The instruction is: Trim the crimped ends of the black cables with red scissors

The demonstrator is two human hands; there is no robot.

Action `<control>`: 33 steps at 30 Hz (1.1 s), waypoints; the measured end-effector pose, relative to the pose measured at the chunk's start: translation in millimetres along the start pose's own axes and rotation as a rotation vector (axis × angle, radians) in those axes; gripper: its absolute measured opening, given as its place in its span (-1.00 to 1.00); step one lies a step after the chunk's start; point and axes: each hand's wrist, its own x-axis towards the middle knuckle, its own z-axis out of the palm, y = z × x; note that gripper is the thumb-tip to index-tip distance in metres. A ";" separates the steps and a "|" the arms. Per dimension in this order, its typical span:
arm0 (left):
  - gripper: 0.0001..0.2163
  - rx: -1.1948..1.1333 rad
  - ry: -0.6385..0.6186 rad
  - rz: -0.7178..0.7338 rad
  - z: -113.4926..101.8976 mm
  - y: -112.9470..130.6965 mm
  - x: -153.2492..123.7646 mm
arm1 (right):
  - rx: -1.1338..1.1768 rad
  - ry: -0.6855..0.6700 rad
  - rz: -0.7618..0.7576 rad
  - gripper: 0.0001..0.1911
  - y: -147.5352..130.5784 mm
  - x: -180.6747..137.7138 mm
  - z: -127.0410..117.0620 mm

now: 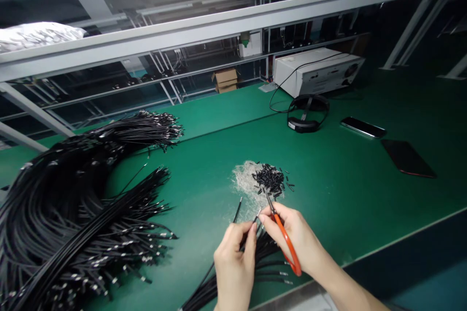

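My left hand (235,260) is closed in a pinch on a thin black cable (255,219), whose pale tip points up towards my right hand. My right hand (292,231) holds orange-handled scissors (288,245), the dark, narrow tips pointing away from me. The right thumb and forefinger meet close to the cable's tip; whether they touch it is unclear. Just beyond the scissors lies a pile of short black tube pieces (270,178), beside a tangle of clear strands (246,180). Beneath both hands runs a bundle of black cables (204,291), partly covered by them.
Thick bundles of black cables (73,194) with pale ends fill the left of the green table (207,160). Towards the back right are a black headset (305,124), a white box (317,75), a phone (363,127) and a dark flat slab (407,158). A metal rail (219,26) crosses behind.
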 end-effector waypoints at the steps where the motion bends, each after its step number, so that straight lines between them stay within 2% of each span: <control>1: -0.83 0.018 0.009 0.040 0.3 -0.6 -0.3 | -0.011 0.001 -0.009 -0.77 0.3 -0.1 0.3; 5: -0.85 0.050 0.019 0.119 1.2 -4.3 -0.6 | -0.058 -0.005 -0.041 -0.77 -1.3 -0.3 -1.4; 12: -0.83 0.011 -0.003 0.100 -0.9 -1.2 -0.6 | -0.163 -0.011 -0.098 -0.79 -2.1 0.0 -5.2; 15: -0.80 -0.055 -0.063 -0.008 -2.2 0.1 -0.3 | -0.192 -0.016 -0.135 -0.83 0.3 1.2 -4.7; 19: -0.71 -0.224 -0.195 -0.266 -4.0 -0.2 4.0 | -0.233 -0.049 -0.218 -0.86 4.4 3.6 -6.7; 21: -0.66 -0.332 -0.234 -0.383 -5.1 1.2 7.5 | -0.352 -0.027 -0.290 -0.88 7.7 4.9 -8.9; 23: -0.64 -0.419 -0.249 -0.465 -6.6 3.7 10.9 | -0.565 0.016 -0.365 -0.89 12.2 5.9 -10.7; 25: -0.63 -0.467 -0.256 -0.510 -8.3 6.4 13.6 | -0.773 0.038 -0.431 -0.90 17.2 6.4 -11.0; 27: -0.63 -0.484 -0.270 -0.536 -9.8 8.3 15.5 | -0.886 0.031 -0.492 -0.89 21.9 6.3 -9.6; 33: -0.63 -0.479 -0.290 -0.569 -12.6 10.3 17.3 | -0.959 0.042 -0.602 -0.83 27.6 6.6 -3.0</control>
